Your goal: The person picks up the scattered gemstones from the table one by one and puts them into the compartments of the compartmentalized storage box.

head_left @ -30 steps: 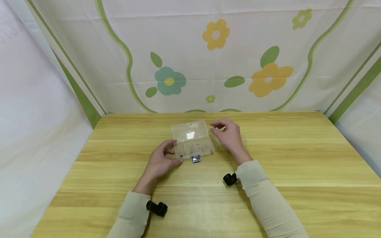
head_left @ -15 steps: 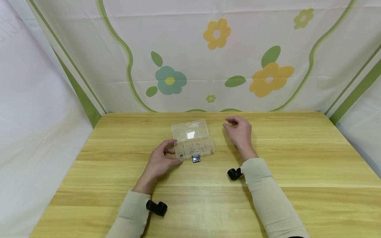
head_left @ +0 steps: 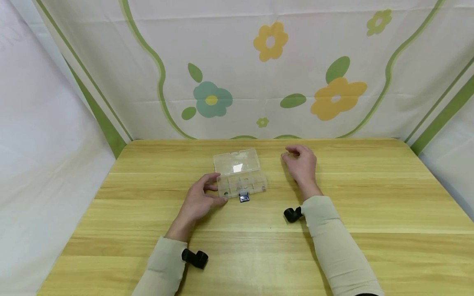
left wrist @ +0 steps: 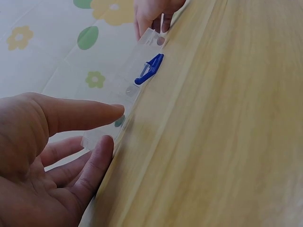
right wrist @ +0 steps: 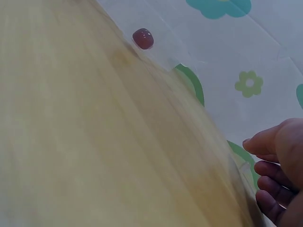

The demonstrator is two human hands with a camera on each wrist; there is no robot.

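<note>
A clear plastic compartment box (head_left: 240,183) lies on the table with its lid (head_left: 237,161) tipped back. My left hand (head_left: 200,200) holds its left end, thumb at the front corner and index finger by the rear one. From the front edge hangs a blue latch (left wrist: 150,68). Through the clear walls show a small green piece (left wrist: 120,121) and a red one (right wrist: 143,39). Right of the box is my right hand (head_left: 301,164), apart from it, with loosely bent fingers. A tiny pale sliver (right wrist: 245,167) appears by its fingertips; I cannot tell what it is.
The wooden table (head_left: 259,255) reaches to a white cloth backdrop (head_left: 244,70) printed with flowers and leaves. White cloth also hangs at both sides. A black wrist camera (head_left: 195,259) sits on the left sleeve and another wrist camera (head_left: 292,214) on the right sleeve.
My right hand has moved right from beside the lid's corner, quickly at first and then only slightly. The left hand and the box have stayed in place.
</note>
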